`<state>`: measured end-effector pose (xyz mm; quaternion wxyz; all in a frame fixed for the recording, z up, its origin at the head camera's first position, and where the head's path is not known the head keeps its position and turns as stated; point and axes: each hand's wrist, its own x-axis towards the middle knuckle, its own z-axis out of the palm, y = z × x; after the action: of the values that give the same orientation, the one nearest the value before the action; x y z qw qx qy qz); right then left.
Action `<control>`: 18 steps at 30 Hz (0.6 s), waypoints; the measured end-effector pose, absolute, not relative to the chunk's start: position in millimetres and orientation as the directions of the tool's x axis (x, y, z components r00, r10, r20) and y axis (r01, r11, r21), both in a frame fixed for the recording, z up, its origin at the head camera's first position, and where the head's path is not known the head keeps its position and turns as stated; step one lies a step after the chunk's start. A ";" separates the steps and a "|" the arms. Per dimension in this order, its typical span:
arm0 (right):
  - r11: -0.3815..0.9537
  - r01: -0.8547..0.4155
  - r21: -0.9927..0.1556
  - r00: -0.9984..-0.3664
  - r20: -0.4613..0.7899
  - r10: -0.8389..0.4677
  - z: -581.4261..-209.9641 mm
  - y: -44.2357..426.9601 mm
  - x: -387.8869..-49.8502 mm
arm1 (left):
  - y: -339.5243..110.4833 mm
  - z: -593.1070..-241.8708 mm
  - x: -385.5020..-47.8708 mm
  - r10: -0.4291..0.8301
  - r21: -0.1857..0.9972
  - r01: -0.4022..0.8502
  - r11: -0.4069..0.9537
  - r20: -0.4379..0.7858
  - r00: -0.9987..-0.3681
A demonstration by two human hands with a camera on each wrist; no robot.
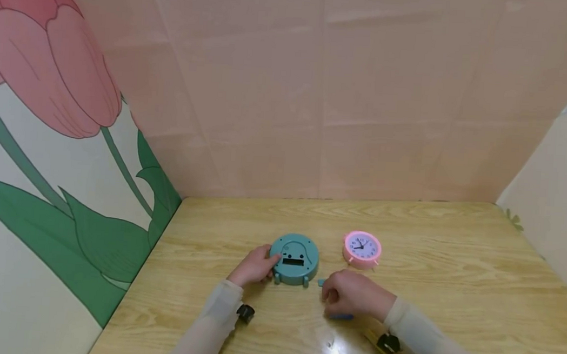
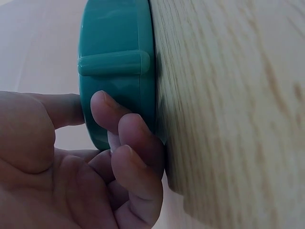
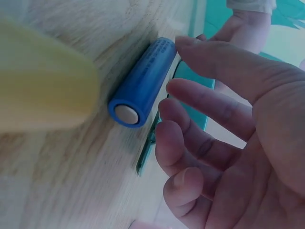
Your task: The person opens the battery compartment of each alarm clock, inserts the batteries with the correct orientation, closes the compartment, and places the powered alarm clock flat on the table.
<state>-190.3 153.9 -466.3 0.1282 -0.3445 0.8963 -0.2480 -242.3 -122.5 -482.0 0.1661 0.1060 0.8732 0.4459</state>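
A teal round clock (image 1: pixel 295 247) lies on its face, its back up with a dark open slot and two stubby feet toward me. My left hand (image 1: pixel 253 265) grips its left edge, thumb on the back and fingers curled at the side (image 2: pixel 128 138). Close to a blue battery (image 3: pixel 143 83) on the table is my right hand (image 1: pixel 354 294). Its fingers are loosely bent with nothing between them; the thumb tip is by the battery's far end, contact unclear. A small teal cover (image 1: pixel 321 283) lies between clock and right hand.
Behind the right hand stands a pink alarm clock (image 1: pixel 362 249), dial up. A yellow object (image 1: pixel 375 339) lies partly under the right wrist, blurred and large in the right wrist view. The wooden table (image 1: pixel 202 226) meets a pink-covered wall (image 1: pixel 316 119) at the back.
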 end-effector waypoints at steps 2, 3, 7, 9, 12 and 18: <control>0.637 -0.557 -0.532 -0.724 -0.064 -0.687 -466.9 153.6 -190.2 | -122.4 -482.1 -242.2 0.335 0.815 0.039 0.578 -0.193 -0.922; 0.638 -0.559 -0.530 -0.721 -0.069 -0.689 -467.4 153.6 -190.0 | -122.4 -482.2 -242.0 0.335 0.816 0.039 0.577 -0.192 -0.923; 0.646 -0.548 -0.531 -0.710 -0.114 -0.695 -468.4 153.7 -188.4 | -122.2 -482.1 -241.4 0.334 0.817 0.035 0.576 -0.196 -0.922; 0.648 -0.553 -0.523 -0.701 -0.128 -0.701 -468.6 153.8 -188.0 | -122.1 -481.6 -241.3 0.334 0.817 0.035 0.575 -0.196 -0.922; 0.653 -0.559 -0.512 -0.699 -0.134 -0.703 -468.6 154.0 -188.0 | -122.0 -481.0 -241.3 0.333 0.816 0.035 0.576 -0.196 -0.922; 0.654 -0.553 -0.517 -0.706 -0.125 -0.697 -468.1 155.2 -189.9 | -122.4 -481.7 -241.5 0.337 0.816 0.046 0.576 -0.186 -0.923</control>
<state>-189.9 155.2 -468.1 0.1584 -0.3488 0.8954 -0.2271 -241.5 -122.4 -481.7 0.1626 0.1098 0.8728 0.4470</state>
